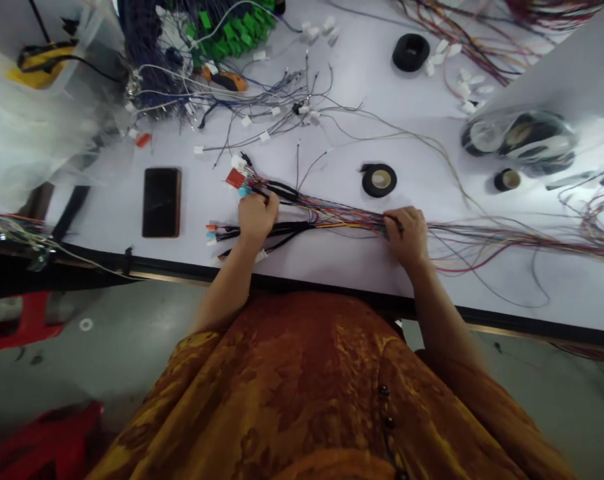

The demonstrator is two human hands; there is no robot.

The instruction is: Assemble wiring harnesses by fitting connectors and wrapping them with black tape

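Observation:
A wire harness (339,217) of many coloured wires lies across the white table, its left end split into branches wrapped in black tape. My left hand (258,217) is closed around the upper branch, just below a red connector (235,178) and a light blue one. The lower branch (282,230) runs beneath that wrist to small orange, blue and white connectors. Farther right, my right hand (407,230) is closed over the wire bundle, fingers curled on it. A roll of black tape (379,180) lies flat just above the bundle, between the hands.
A phone (161,202) lies left of my left hand. Behind are loose grey wires (282,127), an orange-handled tool (227,81), green-tagged wires (232,33) and another black tape roll (411,52). Bagged rolls (525,140) stand at right. The table's dark edge (532,323) runs before me.

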